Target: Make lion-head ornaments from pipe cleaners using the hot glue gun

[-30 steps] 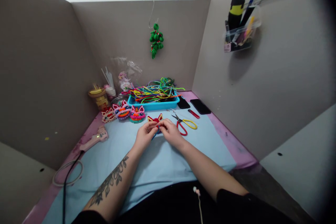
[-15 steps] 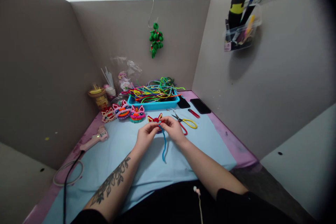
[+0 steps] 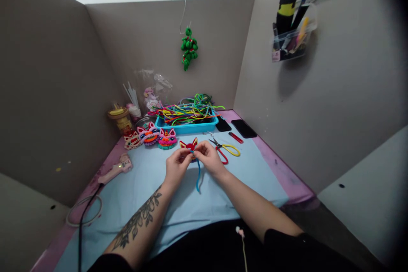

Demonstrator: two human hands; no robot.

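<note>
Both my hands meet over the middle of the blue cloth [image 3: 242,187]. The fingers of my left hand [image 3: 177,163] and my right hand [image 3: 208,159] are closed in a pinch on a blue pipe cleaner [image 3: 199,178], whose loose end hangs down below them. Just behind my fingertips lies a red pipe-cleaner animal head [image 3: 188,143] with yellow-edged ears, partly hidden by my hands. Right of my right hand rest scissors [image 3: 225,149] with one red and one yellow handle.
Pipe cleaners fill a blue tray [image 3: 188,128] at the back. Several finished animal heads [image 3: 167,138] stand left of it. A pink glue gun [image 3: 116,169] lies left, its cord trailing forward. A red cutter [image 3: 236,137] and a phone [image 3: 244,128] lie right. Partition walls enclose the table.
My hands stay pinched close together, with small finger movements. The hanging end of the blue pipe cleaner has shifted slightly left and up.
</note>
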